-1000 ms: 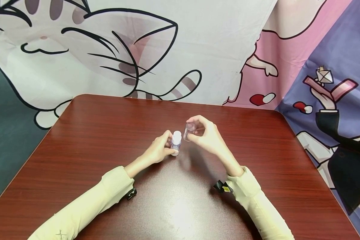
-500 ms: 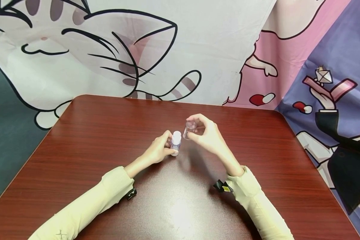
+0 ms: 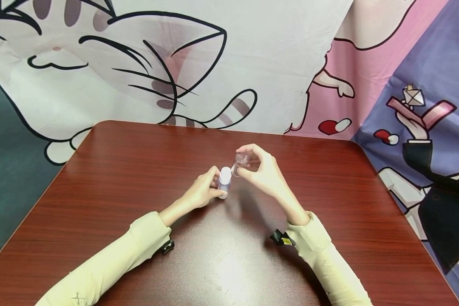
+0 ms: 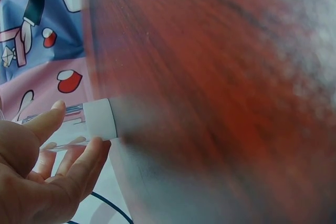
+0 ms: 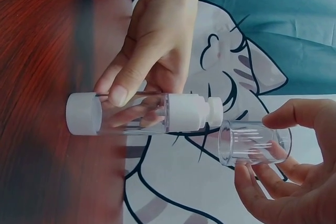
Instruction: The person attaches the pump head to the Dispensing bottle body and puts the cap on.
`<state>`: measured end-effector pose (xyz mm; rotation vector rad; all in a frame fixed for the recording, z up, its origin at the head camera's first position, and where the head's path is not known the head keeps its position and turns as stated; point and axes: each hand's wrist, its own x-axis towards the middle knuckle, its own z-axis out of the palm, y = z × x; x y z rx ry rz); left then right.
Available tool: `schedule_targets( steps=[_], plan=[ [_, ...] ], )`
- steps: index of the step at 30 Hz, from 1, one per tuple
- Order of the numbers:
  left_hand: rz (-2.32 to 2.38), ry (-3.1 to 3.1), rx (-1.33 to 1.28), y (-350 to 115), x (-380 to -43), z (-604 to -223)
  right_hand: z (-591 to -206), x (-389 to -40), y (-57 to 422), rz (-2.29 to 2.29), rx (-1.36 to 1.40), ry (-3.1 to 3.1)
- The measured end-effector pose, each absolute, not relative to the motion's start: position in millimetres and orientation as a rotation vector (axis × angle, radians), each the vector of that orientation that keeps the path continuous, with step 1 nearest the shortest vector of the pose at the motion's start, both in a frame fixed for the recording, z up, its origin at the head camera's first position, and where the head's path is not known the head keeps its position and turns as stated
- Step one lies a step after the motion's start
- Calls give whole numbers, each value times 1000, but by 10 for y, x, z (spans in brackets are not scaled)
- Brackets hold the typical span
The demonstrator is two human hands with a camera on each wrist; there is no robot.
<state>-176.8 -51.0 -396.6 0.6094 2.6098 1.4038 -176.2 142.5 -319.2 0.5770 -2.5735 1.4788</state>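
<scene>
A clear pump bottle (image 5: 134,114) with a white base and a white pump top (image 5: 186,113) stands upright on the table, its base touching the wood. My left hand (image 3: 202,189) grips its body between thumb and fingers. In the left wrist view the white base (image 4: 100,119) shows beyond that hand's fingertips. My right hand (image 3: 263,173) pinches a clear cap (image 5: 254,142) by its sides. The cap is a see-through cup, held slightly tilted just above and to the right of the pump top, and looks apart from it in the right wrist view.
The reddish-brown wooden table (image 3: 137,153) spreads around both hands, with a bright glare near its front. Behind it hangs a cartoon-printed cloth (image 3: 283,63). Black wrist devices sit under both cream sleeves (image 3: 114,250).
My right hand has shifted slightly left and up with the cap, bringing it closer to the pump top. My left hand and the bottle have stayed in place.
</scene>
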Motion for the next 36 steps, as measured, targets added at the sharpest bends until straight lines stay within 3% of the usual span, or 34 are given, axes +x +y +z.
schedule_targets(
  steps=[36],
  plan=[
    [1399,2616,629,-513,-1778,-3986,-3229,-1759,1319,1542,636,-2548]
  ],
)
